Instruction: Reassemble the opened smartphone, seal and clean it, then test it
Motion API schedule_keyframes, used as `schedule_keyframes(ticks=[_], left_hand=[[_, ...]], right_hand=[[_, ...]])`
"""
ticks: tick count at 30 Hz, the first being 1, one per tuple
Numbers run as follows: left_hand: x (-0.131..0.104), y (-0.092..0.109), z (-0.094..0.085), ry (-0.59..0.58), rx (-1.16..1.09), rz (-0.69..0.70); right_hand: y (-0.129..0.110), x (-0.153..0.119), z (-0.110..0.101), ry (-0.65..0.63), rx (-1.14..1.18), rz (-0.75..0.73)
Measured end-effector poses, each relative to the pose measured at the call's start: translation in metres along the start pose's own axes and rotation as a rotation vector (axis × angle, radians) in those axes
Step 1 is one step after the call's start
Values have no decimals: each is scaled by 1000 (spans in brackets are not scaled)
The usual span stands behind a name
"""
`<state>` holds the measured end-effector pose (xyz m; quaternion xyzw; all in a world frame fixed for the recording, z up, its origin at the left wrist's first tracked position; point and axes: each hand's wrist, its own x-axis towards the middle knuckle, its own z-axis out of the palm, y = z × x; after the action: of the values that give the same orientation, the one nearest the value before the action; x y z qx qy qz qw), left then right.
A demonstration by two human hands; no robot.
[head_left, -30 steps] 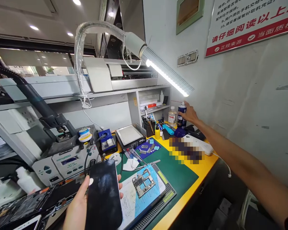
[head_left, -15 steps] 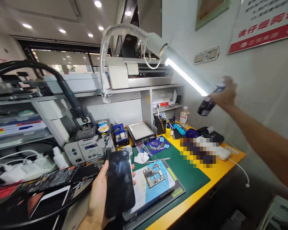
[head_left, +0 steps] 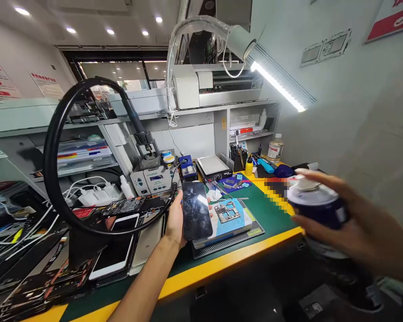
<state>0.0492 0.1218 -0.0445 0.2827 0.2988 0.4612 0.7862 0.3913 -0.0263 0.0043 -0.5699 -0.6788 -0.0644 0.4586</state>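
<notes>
My left hand (head_left: 175, 221) grips a black smartphone (head_left: 197, 212) by its sides, screen toward me, with smears and a bright reflection on the glass. Wrapped round a dark blue spray can (head_left: 317, 210) with a white top is my right hand (head_left: 356, 228), close to the camera and slightly blurred. The forefinger lies at the can's nozzle. Behind the phone, a bare phone circuit board (head_left: 227, 211) rests on a blue and white box (head_left: 240, 226), which sits on a perforated grey plate (head_left: 228, 247).
A lit tube lamp (head_left: 278, 82) hangs over the bench. At left, a black hose (head_left: 49, 165) loops above several phones, among them a white-framed one (head_left: 116, 248). A soldering station (head_left: 154, 179), a heating plate (head_left: 213, 167) and a clear bottle (head_left: 275, 147) stand along the back.
My right hand has brought the spray can down from beside the lamp, nearer the camera. The phone stays in my left hand. The view has shifted, showing more of the left bench.
</notes>
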Motion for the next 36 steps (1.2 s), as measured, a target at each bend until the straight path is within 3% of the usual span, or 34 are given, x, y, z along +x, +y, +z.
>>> schedule_keyframes(ticks=[3, 6, 16, 36], left_hand=[[-1, -1, -1, -24, 5, -10], [-1, -1, -3, -46, 1, -13], [-6, -5, 6, -27, -52, 32], [-5, -4, 1, -26, -39, 117]], right_hand=[[-71, 6, 67, -183, 158, -114], [-94, 13, 89, -260, 169, -130], [-106, 16, 106, -362, 148, -101], [-110, 18, 105, -390, 132, -77]])
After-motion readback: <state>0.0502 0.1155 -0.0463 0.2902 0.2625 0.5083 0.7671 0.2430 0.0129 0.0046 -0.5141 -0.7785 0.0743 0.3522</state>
